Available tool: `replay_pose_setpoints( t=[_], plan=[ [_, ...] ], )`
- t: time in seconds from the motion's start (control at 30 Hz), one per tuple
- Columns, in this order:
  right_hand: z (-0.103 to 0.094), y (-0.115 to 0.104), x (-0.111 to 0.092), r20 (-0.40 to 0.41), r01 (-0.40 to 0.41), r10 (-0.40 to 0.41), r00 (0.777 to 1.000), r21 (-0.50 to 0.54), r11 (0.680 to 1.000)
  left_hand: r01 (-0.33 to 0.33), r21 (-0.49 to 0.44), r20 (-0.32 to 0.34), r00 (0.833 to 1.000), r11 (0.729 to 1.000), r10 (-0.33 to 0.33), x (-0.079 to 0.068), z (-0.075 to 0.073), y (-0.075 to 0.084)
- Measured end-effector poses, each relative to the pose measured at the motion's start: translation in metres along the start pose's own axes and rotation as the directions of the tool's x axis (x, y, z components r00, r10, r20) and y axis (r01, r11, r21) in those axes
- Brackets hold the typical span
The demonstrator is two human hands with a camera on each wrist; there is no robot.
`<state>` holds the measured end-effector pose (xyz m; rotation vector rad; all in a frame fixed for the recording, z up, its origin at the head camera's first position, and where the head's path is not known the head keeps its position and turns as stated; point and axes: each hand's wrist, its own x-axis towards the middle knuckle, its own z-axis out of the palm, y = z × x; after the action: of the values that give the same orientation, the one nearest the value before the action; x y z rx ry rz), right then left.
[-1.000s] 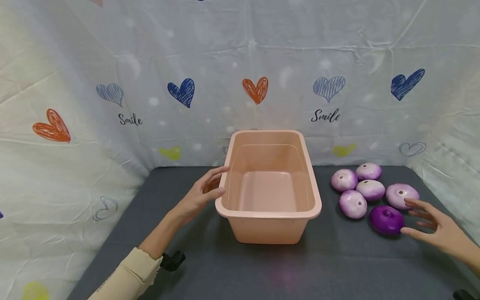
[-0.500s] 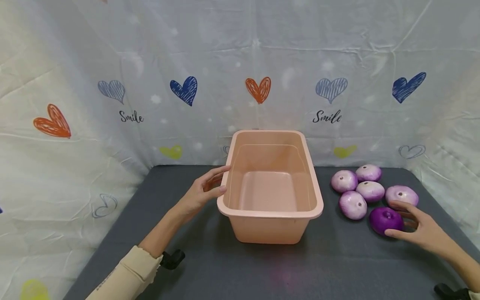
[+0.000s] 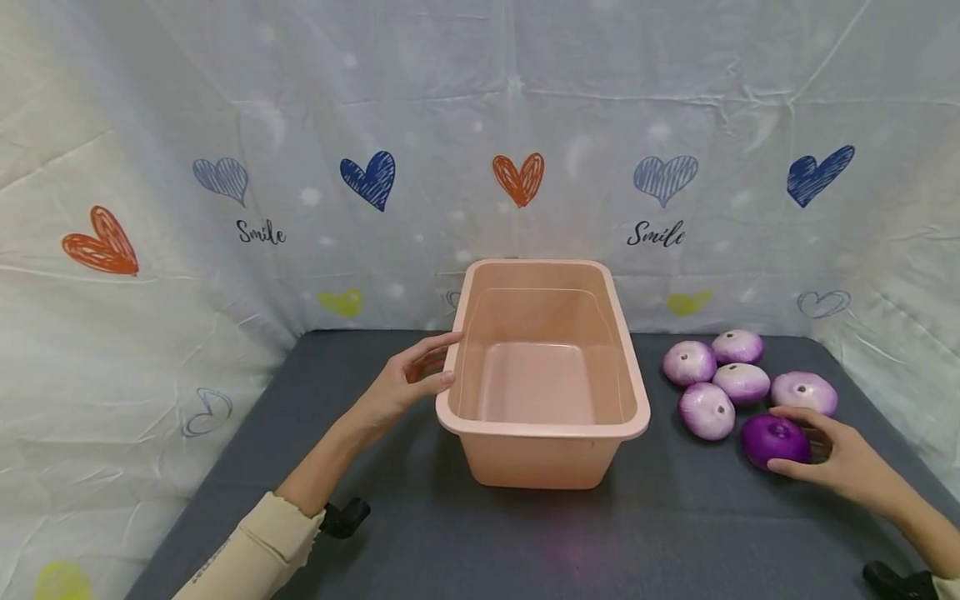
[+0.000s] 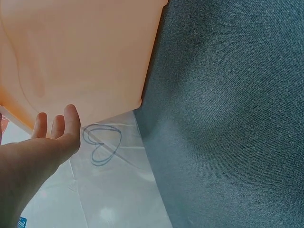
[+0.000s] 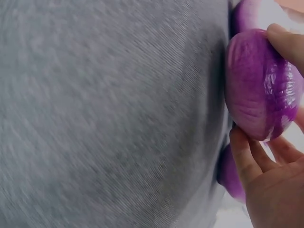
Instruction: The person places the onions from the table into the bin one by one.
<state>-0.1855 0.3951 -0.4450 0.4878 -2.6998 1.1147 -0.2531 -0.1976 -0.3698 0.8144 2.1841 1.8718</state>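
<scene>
Right hand point(image 3: 847, 465) reached darkest onion point(image 3: 771, 443) — nub point(image 3: 780, 432) up, long axis apparently level.

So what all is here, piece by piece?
Rectangular plastic tub: 1, peach, table's middle
Glossy round onion: 1, dark purple, right of the tub
Glossy squat onions: 5, pale purple and white, beside it
Flat cloth tabletop: 1, dark grey, under these
Wrinkled hanging sheet: count unclear, whitish, behind table
Printed hearts: several, orange, blue, yellow, on sheet
Wrist devices: 2, black, one per wrist
Cloth sleeves: 2, cream, forearms
Left hand: 1, bare, touching tub's left rim
Right hand: 1, bare, gripping dark onion
</scene>
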Motion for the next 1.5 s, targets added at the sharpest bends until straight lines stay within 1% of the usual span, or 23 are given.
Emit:
replay_pose_setpoints(
  t=[0.17,0.27,0.37,0.47,0.57,0.67,0.87,0.97,1.1,1.27,1.33,1.5],
  plan=[
    [-0.012,-0.002,-0.004,0.004,-0.028,0.028,1.000,0.017,0.999,0.005,0.007,0.003,1.000,1.000,-0.005,0.001,0.001,0.001],
    [-0.020,-0.004,-0.007,-0.006,-0.046,0.047,0.999,0.037,0.998,0.002,0.005,0.005,1.000,1.000,-0.002,0.002,0.001,0.002],
    [-0.027,-0.005,-0.006,-0.028,-0.046,0.048,0.998,0.063,0.997,0.003,0.003,0.012,1.000,1.000,-0.003,0.002,0.001,0.002],
    [-0.032,-0.008,-0.002,-0.049,-0.030,0.034,0.998,0.092,0.995,0.008,0.006,0.012,1.000,1.000,-0.008,0.002,0.000,0.004],
    [-0.034,-0.013,0.004,-0.056,-0.007,0.014,0.998,0.122,0.993,0.014,0.012,0.006,1.000,1.000,-0.014,0.003,-0.001,0.006],
    [-0.034,-0.019,0.011,-0.045,-0.005,0.012,0.999,0.145,0.989,0.025,0.024,-0.002,1.000,0.999,-0.025,0.004,-0.002,0.007],
    [-0.030,-0.036,0.028,0.003,-0.011,0.011,1.000,0.180,0.984,0.055,0.046,-0.024,0.998,0.997,-0.054,0.004,-0.004,0.008],
    [-0.028,-0.045,0.037,0.007,-0.025,0.024,1.000,0.197,0.980,0.068,0.049,-0.031,0.997,0.997,-0.066,0.004,-0.004,0.010],
    [-0.027,-0.055,0.049,0.008,-0.020,0.019,1.000,0.242,0.970,0.078,0.043,-0.034,0.997,0.996,-0.076,0.005,-0.004,0.010],
    [-0.028,-0.065,0.064,0.038,0.040,-0.053,0.998,0.286,0.957,0.082,0.031,-0.040,0.996,0.996,-0.081,0.007,-0.004,0.009],
    [-0.026,-0.069,0.071,0.038,0.063,-0.077,0.996,0.297,0.953,0.082,0.026,-0.043,0.996,0.996,-0.081,0.006,-0.003,0.009],
    [-0.023,-0.085,0.087,0.022,0.095,-0.107,0.994,0.303,0.948,0.087,0.018,-0.046,0.995,0.996,-0.086,0.004,-0.003,0.011]
  ],
)
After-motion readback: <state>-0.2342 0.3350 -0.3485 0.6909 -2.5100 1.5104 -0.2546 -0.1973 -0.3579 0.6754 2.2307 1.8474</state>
